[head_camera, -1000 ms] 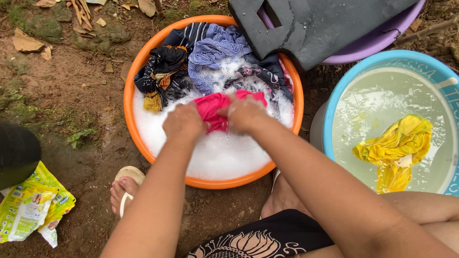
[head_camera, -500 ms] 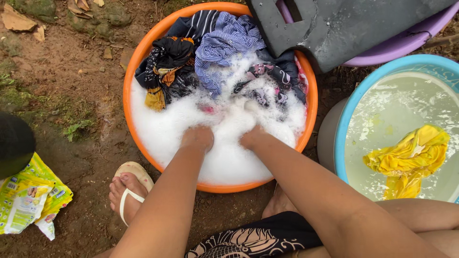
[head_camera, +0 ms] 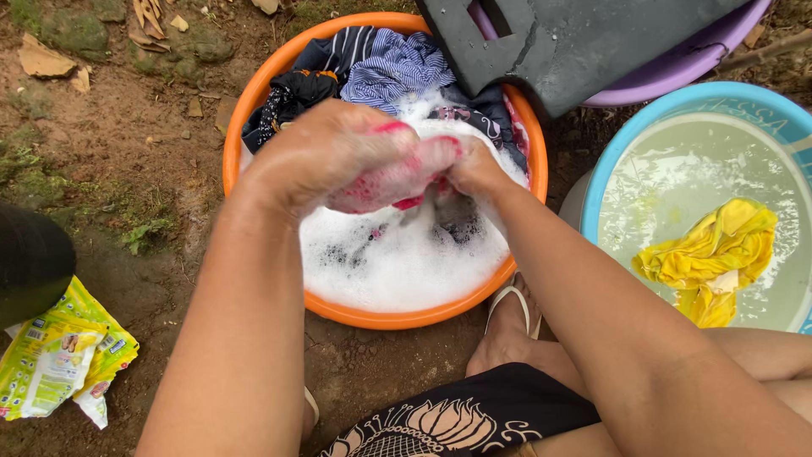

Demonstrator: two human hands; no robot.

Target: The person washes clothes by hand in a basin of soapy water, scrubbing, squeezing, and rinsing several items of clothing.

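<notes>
three basins (head_camera: 385, 317) (orange, blue, purple), one yellow cloth (head_camera: 706, 258), two hands (head_camera: 330, 152)

Bare arms, a black garment (head_camera: 457, 419) with pale pattern, a pale flip-flop (head_camera: 510, 302).

Soft, even daylight w/ no hard shadows, mild glare on water, hands (head_camera: 397, 165) slightly motion-blurred.

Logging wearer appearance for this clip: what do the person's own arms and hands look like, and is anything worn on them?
Both arms are bare to the frame edge, no sleeves showing. The left hand and right hand have no gloves; no rings, watch or bracelets can be seen. Both hands are wet and coated with white soap foam.
</notes>
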